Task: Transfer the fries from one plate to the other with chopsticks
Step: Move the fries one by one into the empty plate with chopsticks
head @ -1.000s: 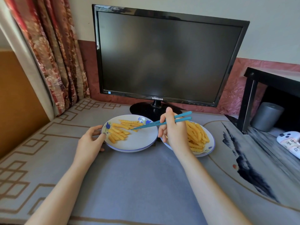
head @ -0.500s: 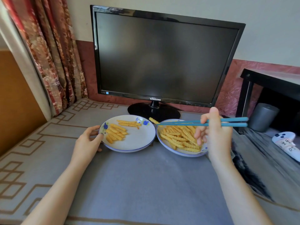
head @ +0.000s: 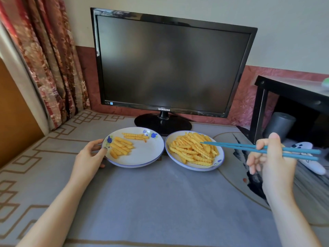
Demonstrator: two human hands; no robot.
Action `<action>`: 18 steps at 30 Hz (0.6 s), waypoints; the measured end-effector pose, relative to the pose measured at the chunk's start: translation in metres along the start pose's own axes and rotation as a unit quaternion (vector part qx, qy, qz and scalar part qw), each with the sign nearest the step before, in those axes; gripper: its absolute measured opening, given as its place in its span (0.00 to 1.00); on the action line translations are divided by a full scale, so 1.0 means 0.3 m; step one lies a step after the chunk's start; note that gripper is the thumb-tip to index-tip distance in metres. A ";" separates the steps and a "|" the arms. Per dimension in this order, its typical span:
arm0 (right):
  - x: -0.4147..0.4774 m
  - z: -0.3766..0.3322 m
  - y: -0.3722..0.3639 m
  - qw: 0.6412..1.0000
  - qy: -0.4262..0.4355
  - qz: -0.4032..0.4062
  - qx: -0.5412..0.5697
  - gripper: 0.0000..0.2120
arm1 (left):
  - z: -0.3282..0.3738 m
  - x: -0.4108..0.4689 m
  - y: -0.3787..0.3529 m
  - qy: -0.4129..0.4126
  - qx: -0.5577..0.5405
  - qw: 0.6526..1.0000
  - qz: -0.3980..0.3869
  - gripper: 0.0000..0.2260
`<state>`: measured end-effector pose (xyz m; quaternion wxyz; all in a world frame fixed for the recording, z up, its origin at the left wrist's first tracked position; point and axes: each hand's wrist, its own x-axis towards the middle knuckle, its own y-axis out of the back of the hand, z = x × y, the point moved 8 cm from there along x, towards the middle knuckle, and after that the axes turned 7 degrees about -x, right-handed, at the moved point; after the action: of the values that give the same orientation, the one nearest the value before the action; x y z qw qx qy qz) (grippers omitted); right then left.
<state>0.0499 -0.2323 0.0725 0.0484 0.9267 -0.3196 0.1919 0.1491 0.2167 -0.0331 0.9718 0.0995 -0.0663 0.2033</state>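
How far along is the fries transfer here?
Early. Done: a small share of fries lies on the left plate. In hand: the right hand holds chopsticks, tips over the pile on the right plate, no fry pinched; the left hand holds the left plate's rim. Left: nearly the whole pile.

I am gripping smooth, matt plastic chopsticks in my right hand; my left hand is holding the glossy glazed left plate. Fries are looking ridged, dry. Matt grey cloth is lying underneath.
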 end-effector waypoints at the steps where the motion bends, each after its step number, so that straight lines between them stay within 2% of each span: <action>1: -0.002 -0.001 0.001 1.000 0.001 -0.004 -0.005 0.19 | 0.001 0.000 0.000 0.000 0.000 1.000 0.001 0.14; 5: -0.006 -0.005 0.005 1.000 0.011 -0.016 -0.023 0.19 | 0.002 -0.002 0.000 -0.003 0.003 1.000 0.002 0.14; 12: -0.020 -0.059 -0.052 0.999 0.037 -0.030 0.009 0.19 | 0.003 -0.001 -0.001 -0.004 0.003 1.000 0.001 0.14; 18: -0.052 -0.061 -0.276 0.991 0.023 -0.128 0.037 0.19 | 0.001 -0.005 0.001 -0.003 -0.005 1.000 0.003 0.14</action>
<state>0.0833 -0.1540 0.0861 0.0455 0.9563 -0.1899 0.2174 0.1477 0.2163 -0.0331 0.9715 0.0948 -0.0701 0.2056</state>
